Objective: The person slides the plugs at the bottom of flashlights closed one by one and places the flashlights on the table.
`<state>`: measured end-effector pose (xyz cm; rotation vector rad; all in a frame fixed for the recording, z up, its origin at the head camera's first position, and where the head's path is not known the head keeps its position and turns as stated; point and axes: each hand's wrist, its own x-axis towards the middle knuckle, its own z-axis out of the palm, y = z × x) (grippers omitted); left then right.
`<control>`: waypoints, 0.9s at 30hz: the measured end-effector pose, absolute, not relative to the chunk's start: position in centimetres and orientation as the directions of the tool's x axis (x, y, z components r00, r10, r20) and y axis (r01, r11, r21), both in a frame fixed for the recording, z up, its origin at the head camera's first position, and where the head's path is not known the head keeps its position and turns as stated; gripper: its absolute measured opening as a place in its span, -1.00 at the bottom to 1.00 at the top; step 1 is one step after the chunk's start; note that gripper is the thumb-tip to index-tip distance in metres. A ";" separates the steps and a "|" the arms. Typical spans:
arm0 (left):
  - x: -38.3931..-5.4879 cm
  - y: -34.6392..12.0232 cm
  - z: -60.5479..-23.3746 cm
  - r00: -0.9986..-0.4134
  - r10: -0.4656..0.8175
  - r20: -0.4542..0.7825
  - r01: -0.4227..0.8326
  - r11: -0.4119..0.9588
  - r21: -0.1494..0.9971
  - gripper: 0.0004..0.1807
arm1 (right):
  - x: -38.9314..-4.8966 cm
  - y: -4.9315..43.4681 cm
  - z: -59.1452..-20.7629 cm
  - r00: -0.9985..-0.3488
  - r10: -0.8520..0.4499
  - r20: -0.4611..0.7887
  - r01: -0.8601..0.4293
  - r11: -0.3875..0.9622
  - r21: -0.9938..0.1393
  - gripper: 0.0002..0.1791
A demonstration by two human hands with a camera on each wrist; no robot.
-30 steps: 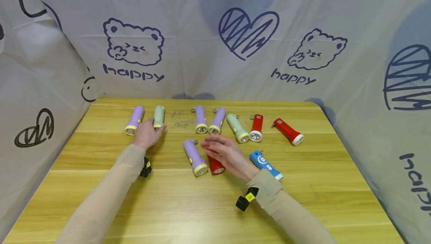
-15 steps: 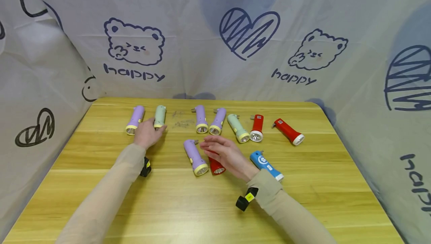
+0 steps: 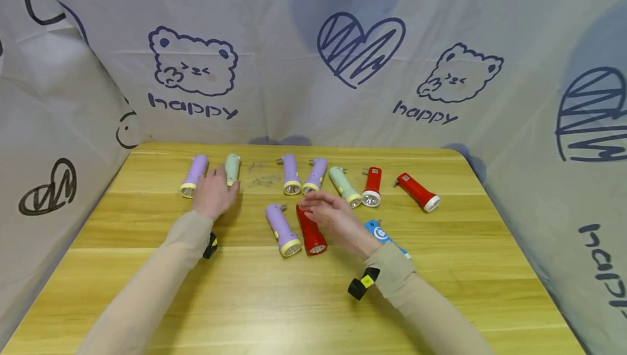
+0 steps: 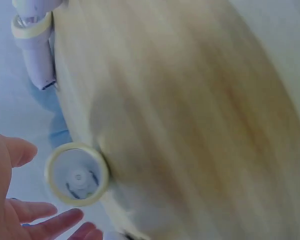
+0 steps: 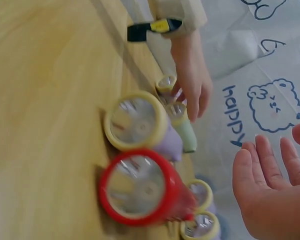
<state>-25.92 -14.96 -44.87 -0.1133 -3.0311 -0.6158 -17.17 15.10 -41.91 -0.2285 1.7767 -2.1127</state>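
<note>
- left hand (image 3: 213, 194) is just hanging there, thumb and fingers apart, gripping nothing
- green flashlight (image 3: 232, 167) is lying right ahead on the table (image 3: 264, 300), long way out, lens end facing that hand
- right hand (image 3: 338, 221) is hovering by a red flashlight (image 3: 309, 231), holding nothing

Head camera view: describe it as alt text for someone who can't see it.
A person's left hand is open around a pale green flashlight on a wooden table, while the right hand hovers open by an all-red flashlight nearer the camera. Eight other flashlights, purple, green, red and blue, lie about, before a patterned fabric backdrop.
</note>
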 end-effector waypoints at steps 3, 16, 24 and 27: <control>-25.7 -15.0 -44.2 -0.992 0.086 0.088 0.113 0.923 0.367 -0.30 | -17.8 15.4 -41.5 -0.933 -0.355 -0.062 0.087 -0.055 -0.995 -0.54; -23.5 -14.3 -42.5 -0.933 0.314 0.176 0.358 0.861 0.362 -0.45 | -20.8 14.1 -39.0 -0.917 -0.366 0.158 -0.322 0.444 -0.836 -0.62; -21.7 -13.9 -42.8 -0.877 0.409 0.254 0.471 0.838 0.276 -0.56 | -23.8 12.6 -39.3 -0.885 -0.451 0.116 -0.416 0.655 -0.631 -0.48; -21.0 -14.1 -43.2 -0.873 0.418 0.252 0.478 0.837 0.267 -0.57 | -24.9 11.8 -39.6 -0.878 -0.472 0.072 -0.424 0.701 -0.573 -0.45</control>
